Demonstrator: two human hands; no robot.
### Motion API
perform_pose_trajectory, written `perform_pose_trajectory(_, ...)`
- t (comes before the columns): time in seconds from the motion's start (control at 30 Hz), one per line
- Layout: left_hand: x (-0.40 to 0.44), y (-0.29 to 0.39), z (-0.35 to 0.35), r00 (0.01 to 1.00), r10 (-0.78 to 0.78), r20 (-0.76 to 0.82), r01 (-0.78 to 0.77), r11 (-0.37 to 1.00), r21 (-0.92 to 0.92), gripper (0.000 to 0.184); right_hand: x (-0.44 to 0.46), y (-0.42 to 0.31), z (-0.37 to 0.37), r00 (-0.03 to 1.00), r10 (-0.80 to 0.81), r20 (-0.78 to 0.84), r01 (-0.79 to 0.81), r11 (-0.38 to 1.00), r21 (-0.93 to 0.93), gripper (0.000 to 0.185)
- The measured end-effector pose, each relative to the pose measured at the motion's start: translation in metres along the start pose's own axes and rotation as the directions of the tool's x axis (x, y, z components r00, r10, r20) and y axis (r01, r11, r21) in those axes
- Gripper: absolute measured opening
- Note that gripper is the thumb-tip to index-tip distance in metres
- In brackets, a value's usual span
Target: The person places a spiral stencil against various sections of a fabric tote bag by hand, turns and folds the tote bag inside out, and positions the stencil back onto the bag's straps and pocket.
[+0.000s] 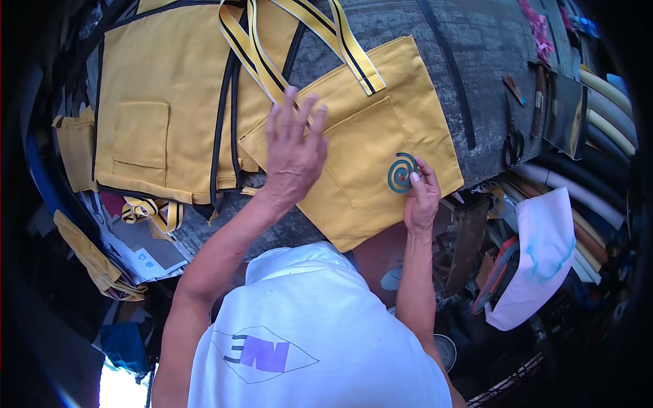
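Note:
A yellow tote bag (415, 95) lies flat on the dark work table, with a stitched pocket on its face and striped yellow, white and black handles (354, 58). My left hand (296, 149) is over the bag's left edge, fingers apart and holding nothing; whether it touches the cloth I cannot tell. Between the thumb and fingers of my right hand (423, 194) is a dark green mosquito coil (400, 178), held over the lower right part of the bag.
Another yellow piece with black binding (163, 68) lies at the left. Black scissors (513, 144) and a dark metal plate (566, 112) are on the right of the table (401, 24). Rolls of material (605, 102) stand beyond. A pale pink cloth (544, 251) hangs lower right.

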State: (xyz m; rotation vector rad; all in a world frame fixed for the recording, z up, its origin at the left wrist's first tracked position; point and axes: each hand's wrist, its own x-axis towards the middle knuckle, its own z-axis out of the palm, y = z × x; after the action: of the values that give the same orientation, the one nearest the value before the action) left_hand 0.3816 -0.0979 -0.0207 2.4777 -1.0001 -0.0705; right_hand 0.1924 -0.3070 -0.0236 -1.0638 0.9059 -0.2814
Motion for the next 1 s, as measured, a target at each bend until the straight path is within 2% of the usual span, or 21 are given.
perform_pose_trajectory(0.03, -0.002, 0.012, 0.010, 0.976, 0.103, 0.192, -0.104, 0.995, -0.002, 0.065, 0.001, -0.003, 0.004, 0.999, 0.026, -0.034, -0.022, 0.993, 0.113, 0.036)
perform_pose_trajectory(0.07, -0.004, 0.015, 0.031, 0.949, 0.194, 0.247, -0.195, 0.980, -0.021, 0.067, 0.002, -0.005, 0.006, 0.996, 0.055, -0.068, -0.039, 0.974, 0.225, 0.036)
perform_pose_trajectory(0.1, -0.004, 0.016, 0.047, 0.910, 0.287, 0.300, -0.285, 0.957, -0.049, 0.069, 0.003, -0.001, -0.002, 0.999, 0.039, -0.032, -0.026, 0.942, 0.334, 0.035)
perform_pose_trajectory(0.17, 0.002, 0.020, 0.045, 0.908, 0.245, 0.339, -0.262, 0.965, 0.003, 0.071, 0.007, 0.015, -0.029, 1.000, -0.013, 0.029, -0.004, 0.846, 0.534, 0.033)
perform_pose_trajectory(0.2, 0.000, 0.023, 0.042, 0.905, 0.224, 0.362, -0.251, 0.968, 0.027, 0.072, 0.007, 0.017, -0.035, 0.999, -0.013, 0.031, -0.007, 0.828, 0.561, 0.033)
perform_pose_trajectory(0.3, -0.001, 0.025, 0.043, 0.916, 0.210, 0.341, -0.223, 0.975, -0.003, 0.071, -0.004, 0.014, -0.048, 0.998, 0.017, -0.056, 0.017, 0.829, 0.559, 0.032)
perform_pose_trajectory(0.43, -0.003, 0.021, 0.036, 0.937, 0.167, 0.305, -0.174, 0.985, -0.004, 0.071, -0.038, 0.001, -0.079, 0.987, 0.028, -0.159, 0.042, 0.905, 0.423, 0.035)
perform_pose_trajectory(0.5, 0.009, 0.010, 0.023, 0.972, 0.073, 0.223, -0.099, 0.989, 0.109, 0.069, -0.061, -0.005, -0.101, 0.973, 0.042, -0.227, 0.040, 0.937, 0.347, 0.035)
perform_pose_trajectory(0.6, 0.047, -0.026, 0.000, 1.000, -0.002, 0.021, -0.003, 0.975, 0.221, 0.066, -0.097, -0.006, -0.139, 0.952, 0.040, -0.303, 0.052, 0.956, 0.290, 0.039)
perform_pose_trajectory(0.67, 0.093, -0.060, -0.013, 0.982, -0.012, -0.187, 0.058, 0.969, 0.239, 0.066, -0.122, -0.005, -0.159, 0.929, 0.061, -0.366, 0.036, 0.967, 0.254, 0.040)
perform_pose_trajectory(0.73, 0.142, -0.105, -0.017, 0.944, -0.061, -0.325, 0.172, 0.930, 0.324, 0.073, -0.155, -0.001, -0.176, 0.894, 0.087, -0.440, 0.016, 0.974, 0.226, 0.039)
perform_pose_trajectory(0.8, 0.191, -0.147, -0.029, 0.950, -0.258, -0.177, 0.296, 0.925, 0.240, 0.058, -0.178, 0.012, -0.191, 0.865, 0.110, -0.489, 0.008, 0.973, 0.233, 0.039)
perform_pose_trajectory(0.9, 0.212, -0.175, -0.035, 0.941, -0.335, 0.052, 0.301, 0.895, 0.330, 0.045, -0.203, 0.037, -0.215, 0.820, 0.159, -0.550, -0.005, 0.963, 0.270, 0.041)
perform_pose_trajectory(0.97, 0.221, -0.198, -0.037, 0.916, -0.397, 0.054, 0.383, 0.907, 0.177, 0.036, -0.218, 0.051, -0.222, 0.790, 0.203, -0.579, -0.018, 0.951, 0.309, 0.040)
perform_pose_trajectory(1.0, 0.222, -0.193, -0.051, 0.876, -0.463, 0.134, 0.464, 0.885, 0.028, 0.035, -0.223, 0.055, -0.222, 0.784, 0.214, -0.583, -0.029, 0.951, 0.309, 0.040)
